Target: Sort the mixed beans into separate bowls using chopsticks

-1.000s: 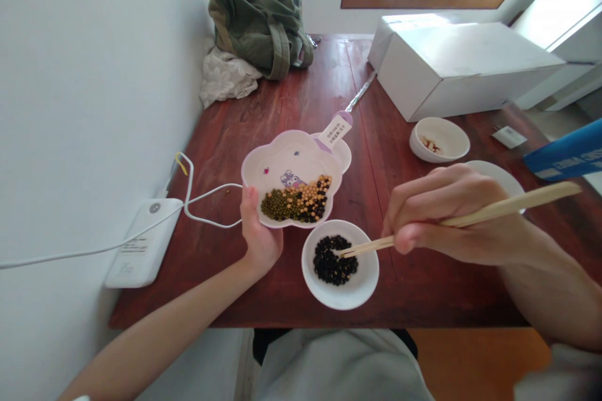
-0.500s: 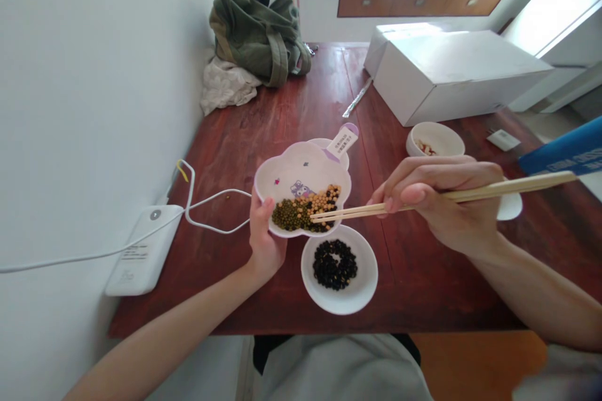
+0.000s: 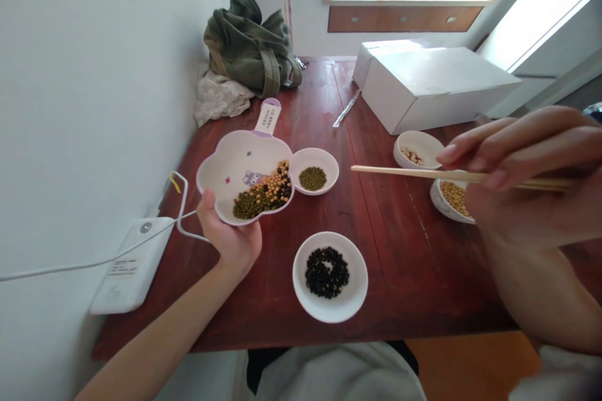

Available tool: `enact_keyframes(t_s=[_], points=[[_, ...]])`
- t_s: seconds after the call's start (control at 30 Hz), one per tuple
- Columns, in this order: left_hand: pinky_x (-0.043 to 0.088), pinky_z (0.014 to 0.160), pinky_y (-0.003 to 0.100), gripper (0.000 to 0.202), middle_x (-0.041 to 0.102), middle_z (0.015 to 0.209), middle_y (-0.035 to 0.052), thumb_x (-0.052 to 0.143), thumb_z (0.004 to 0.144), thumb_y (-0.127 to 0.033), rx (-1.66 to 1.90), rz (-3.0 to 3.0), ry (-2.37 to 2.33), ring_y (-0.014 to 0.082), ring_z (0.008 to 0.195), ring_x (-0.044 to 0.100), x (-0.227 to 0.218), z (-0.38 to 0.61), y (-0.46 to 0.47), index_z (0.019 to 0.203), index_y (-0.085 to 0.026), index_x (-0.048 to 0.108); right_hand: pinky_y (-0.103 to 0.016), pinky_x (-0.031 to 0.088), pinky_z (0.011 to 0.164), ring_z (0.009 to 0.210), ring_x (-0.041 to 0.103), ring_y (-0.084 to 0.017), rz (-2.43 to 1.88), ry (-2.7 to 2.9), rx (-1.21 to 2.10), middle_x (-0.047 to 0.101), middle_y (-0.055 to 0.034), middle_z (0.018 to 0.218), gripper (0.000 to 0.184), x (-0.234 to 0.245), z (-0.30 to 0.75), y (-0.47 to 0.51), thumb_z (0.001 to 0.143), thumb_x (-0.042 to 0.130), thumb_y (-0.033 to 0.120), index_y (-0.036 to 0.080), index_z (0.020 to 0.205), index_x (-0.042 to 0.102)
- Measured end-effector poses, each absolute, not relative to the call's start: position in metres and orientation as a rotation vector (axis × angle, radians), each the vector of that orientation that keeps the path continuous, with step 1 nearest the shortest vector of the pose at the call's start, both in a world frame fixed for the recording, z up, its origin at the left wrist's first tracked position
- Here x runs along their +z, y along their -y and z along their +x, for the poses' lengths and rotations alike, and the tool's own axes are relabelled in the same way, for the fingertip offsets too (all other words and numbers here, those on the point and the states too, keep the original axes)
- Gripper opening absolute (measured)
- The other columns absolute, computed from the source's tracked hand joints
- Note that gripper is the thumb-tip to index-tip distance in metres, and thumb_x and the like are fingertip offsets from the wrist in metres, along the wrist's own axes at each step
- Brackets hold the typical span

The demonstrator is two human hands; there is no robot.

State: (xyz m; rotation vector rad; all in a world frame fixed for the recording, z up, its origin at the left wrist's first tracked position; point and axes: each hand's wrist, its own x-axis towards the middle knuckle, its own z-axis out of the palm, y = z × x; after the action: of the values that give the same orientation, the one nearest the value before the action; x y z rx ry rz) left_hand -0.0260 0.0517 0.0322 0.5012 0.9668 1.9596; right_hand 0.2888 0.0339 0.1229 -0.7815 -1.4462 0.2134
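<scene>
My left hand (image 3: 232, 235) grips a scalloped white bowl with a lilac rim and handle (image 3: 223, 160), held tilted above the table. Mixed green, tan and black beans (image 3: 266, 191) lie along its lower right side. In my right hand (image 3: 531, 169) is a pair of wooden chopsticks (image 3: 399, 171), tips pointing left with nothing visible between them. Below them a white bowl (image 3: 301, 297) holds black beans (image 3: 328, 272). A smaller white bowl (image 3: 332, 182) with green beans (image 3: 313, 178) stands just right of the scalloped bowl. Tan beans (image 3: 454, 197) fill part of a bowl near my right hand.
Behind the chopsticks stands a white bowl (image 3: 427, 141) with a few reddish-white pieces. A large white box (image 3: 423, 88) occupies the back right. A green bag (image 3: 254, 50) leans by the wall. At left are a white power bank (image 3: 134, 269) and its cable (image 3: 181, 213).
The scalloped bowl has moved left, uncovering the green-bean bowl. My right hand has drawn the chopsticks up and right, away from the beans. The view has shifted slightly.
</scene>
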Motion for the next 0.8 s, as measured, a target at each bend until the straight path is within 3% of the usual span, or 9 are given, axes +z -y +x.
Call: enact_keyframes(t_s=[0.07,0.1,0.2,0.27,0.37,0.43,0.5,0.67,0.8], points=[[0.062,0.119,0.040,0.035,0.087,0.141,0.0043,0.071,0.098,-0.051,1.943,0.497,-0.974,0.0309,0.155,0.067,0.033,-0.028,-0.054,0.118,-0.028,0.086,-0.048,0.065,0.069,0.060,0.067,-0.025,-0.718,1.388,0.054,0.053,-0.0039,0.059,0.080,0.122,0.283,-0.028,0.113,0.061,0.075,0.026,0.051,0.048],[0.061,0.119,0.039,0.034,0.088,0.140,0.0050,0.071,0.098,-0.050,1.934,0.496,-0.966,0.0306,0.155,0.067,0.032,-0.029,-0.055,0.118,-0.027,0.086,-0.047,0.064,0.067,0.061,0.069,-0.026,-0.701,1.442,0.035,0.057,-0.0040,0.060,0.075,0.121,0.279,-0.025,0.114,0.061,0.072,0.027,0.054,0.053],[0.061,0.120,0.038,0.031,0.089,0.135,0.0071,0.076,0.094,-0.048,1.912,0.499,-0.945,0.0300,0.153,0.069,0.027,-0.027,-0.055,0.114,-0.026,0.086,-0.039,0.049,0.055,0.057,0.067,-0.022,-0.778,1.848,0.160,0.069,-0.0024,0.068,0.051,0.120,0.273,-0.019,0.120,0.060,0.059,0.028,0.081,0.075],[0.062,0.119,0.039,0.035,0.090,0.132,0.0085,0.078,0.091,-0.050,1.916,0.493,-0.945,0.0317,0.150,0.071,0.024,-0.024,-0.056,0.115,-0.025,0.085,-0.034,0.041,0.054,0.055,0.064,-0.017,-0.835,2.174,0.310,0.073,-0.0011,0.071,0.040,0.120,0.270,-0.019,0.122,0.060,0.048,0.025,0.094,0.078],[0.063,0.118,0.040,0.042,0.090,0.129,0.0098,0.079,0.088,-0.050,1.914,0.456,-0.938,0.0332,0.149,0.073,0.021,-0.019,-0.056,0.119,-0.023,0.085,-0.032,0.038,0.060,0.063,0.072,-0.017,-1.041,2.570,0.582,0.080,-0.0024,0.077,0.033,0.114,0.255,-0.022,0.118,0.066,0.036,0.022,0.090,0.077],[0.062,0.120,0.040,0.040,0.091,0.127,0.0090,0.078,0.090,-0.048,1.917,0.456,-0.913,0.0335,0.149,0.072,0.021,-0.017,-0.056,0.119,-0.022,0.084,-0.034,0.032,0.062,0.071,0.078,-0.021,-1.319,2.753,0.658,0.085,-0.0053,0.085,0.027,0.106,0.239,-0.022,0.112,0.073,0.037,0.022,0.092,0.078],[0.061,0.121,0.040,0.039,0.091,0.127,0.0068,0.075,0.094,-0.051,1.922,0.489,-0.866,0.0344,0.151,0.071,0.019,-0.015,-0.056,0.118,-0.022,0.084,-0.035,0.028,0.061,0.077,0.082,-0.026,-1.493,2.859,0.625,0.087,-0.0090,0.089,0.029,0.097,0.224,-0.020,0.111,0.075,0.046,0.022,0.098,0.081],[0.062,0.115,0.036,0.035,0.091,0.124,0.0025,0.067,0.102,-0.051,1.894,0.517,-0.828,0.0331,0.145,0.073,0.011,-0.013,-0.057,0.114,-0.020,0.079,-0.035,0.031,0.064,0.088,0.085,-0.030,-1.596,2.959,0.557,0.089,-0.0144,0.097,0.024,0.089,0.216,-0.020,0.109,0.065,0.025,0.021,0.098,0.086],[0.063,0.108,0.032,0.032,0.091,0.115,0.0011,0.068,0.102,-0.050,1.913,0.526,-0.815,0.0301,0.139,0.075,0.008,-0.010,-0.055,0.106,-0.020,0.078,-0.037,0.030,0.066,0.096,0.086,-0.034,-1.739,2.980,0.343,0.089,-0.0190,0.104,0.033,0.099,0.246,-0.044,0.114,0.059,0.028,0.017,0.103,0.088]])
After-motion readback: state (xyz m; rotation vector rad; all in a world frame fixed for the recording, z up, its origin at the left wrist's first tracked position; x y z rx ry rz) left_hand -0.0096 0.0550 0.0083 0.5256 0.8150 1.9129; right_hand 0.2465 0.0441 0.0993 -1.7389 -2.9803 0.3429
